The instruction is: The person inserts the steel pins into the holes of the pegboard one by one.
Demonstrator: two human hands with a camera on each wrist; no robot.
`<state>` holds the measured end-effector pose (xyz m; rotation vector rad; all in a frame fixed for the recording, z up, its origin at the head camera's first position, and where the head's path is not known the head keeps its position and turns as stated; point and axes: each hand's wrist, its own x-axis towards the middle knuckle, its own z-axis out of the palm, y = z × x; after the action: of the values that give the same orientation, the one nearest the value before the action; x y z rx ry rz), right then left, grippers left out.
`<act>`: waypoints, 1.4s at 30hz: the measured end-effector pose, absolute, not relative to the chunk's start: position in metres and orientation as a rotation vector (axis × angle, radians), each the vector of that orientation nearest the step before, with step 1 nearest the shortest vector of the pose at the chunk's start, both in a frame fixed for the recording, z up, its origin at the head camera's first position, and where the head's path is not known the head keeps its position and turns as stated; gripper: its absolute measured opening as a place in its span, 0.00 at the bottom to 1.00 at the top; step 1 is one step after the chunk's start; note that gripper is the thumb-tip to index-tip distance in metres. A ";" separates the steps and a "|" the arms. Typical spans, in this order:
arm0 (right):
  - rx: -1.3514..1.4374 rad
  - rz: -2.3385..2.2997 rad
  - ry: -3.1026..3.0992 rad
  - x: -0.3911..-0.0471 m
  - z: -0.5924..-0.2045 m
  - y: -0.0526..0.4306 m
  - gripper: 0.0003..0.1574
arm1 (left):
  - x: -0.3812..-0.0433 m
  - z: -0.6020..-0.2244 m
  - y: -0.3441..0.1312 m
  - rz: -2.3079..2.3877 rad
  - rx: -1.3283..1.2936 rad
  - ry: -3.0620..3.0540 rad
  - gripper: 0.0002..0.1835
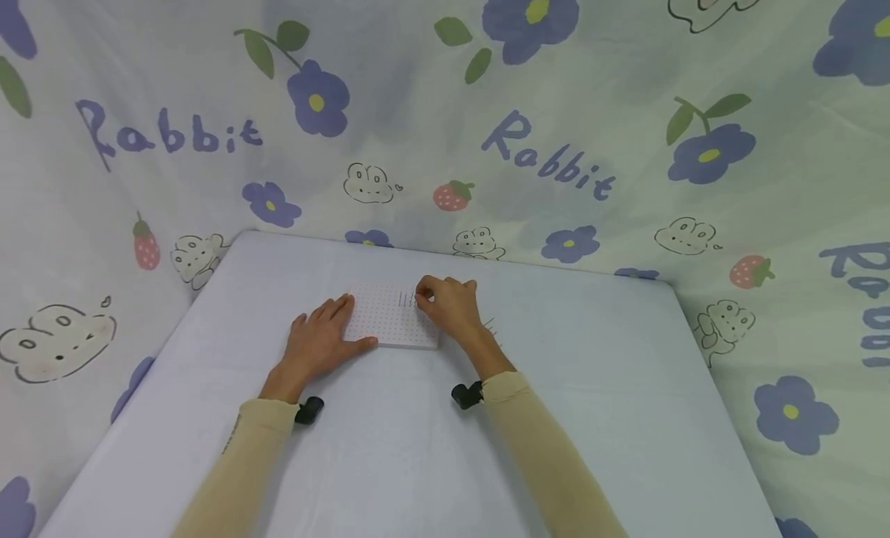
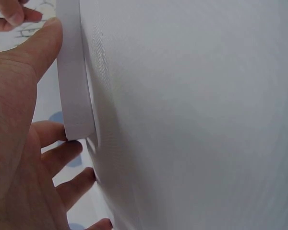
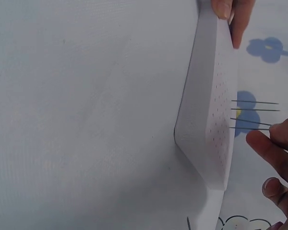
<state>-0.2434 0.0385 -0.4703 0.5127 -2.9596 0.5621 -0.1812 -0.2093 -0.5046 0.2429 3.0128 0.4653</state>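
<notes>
A white square board [image 1: 389,329] dotted with rows of small holes lies flat on the table. Several thin dark metal pins [image 3: 254,109] stand upright in it, near its far right corner. The right hand [image 1: 448,306] pinches the top of the endmost pin [image 3: 249,128] between thumb and index finger, and that pin's lower end meets the board. At the board's left side rests the left hand [image 1: 320,337], fingers spread and fairly straight, its thumb [image 2: 45,45] against the near edge. In the head view the right hand hides the board's right part.
More loose pins [image 1: 490,329] lie on the white-covered table [image 1: 598,414] to the right of the board, partly behind the right wrist. A patterned cloth [image 1: 417,120] with flowers and rabbits hangs behind the table. Each wrist wears a small black camera [image 1: 467,396].
</notes>
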 end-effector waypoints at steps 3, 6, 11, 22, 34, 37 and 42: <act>0.503 0.544 -2.975 -0.244 -0.473 0.037 0.06 | -0.181 -0.504 -0.209 0.470 0.235 3.012 0.56; 0.491 0.539 -2.984 -0.245 -0.475 0.036 0.06 | -0.181 -0.504 -0.209 0.470 0.233 3.011 0.56; 0.488 0.542 -2.972 -0.245 -0.477 0.034 0.05 | -0.181 -0.504 -0.210 0.474 0.234 3.009 0.56; 0.462 0.517 -2.990 -0.245 -0.480 0.032 0.08 | -0.180 -0.505 -0.210 0.490 0.237 3.010 0.56; 0.487 0.585 -2.992 -0.236 -0.470 0.040 0.09 | -0.180 -0.508 -0.211 0.474 0.245 3.026 0.56; 0.498 0.612 -2.967 -0.232 -0.464 0.046 0.09 | -0.181 -0.508 -0.210 0.472 0.239 3.024 0.56; 0.485 0.656 -2.940 -0.228 -0.456 0.061 0.11 | -0.181 -0.508 -0.210 0.473 0.242 3.019 0.56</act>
<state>-0.2278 0.0608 -0.4561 0.4851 -2.9395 0.6564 -0.1810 -0.2101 -0.5079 0.2418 3.0192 0.4735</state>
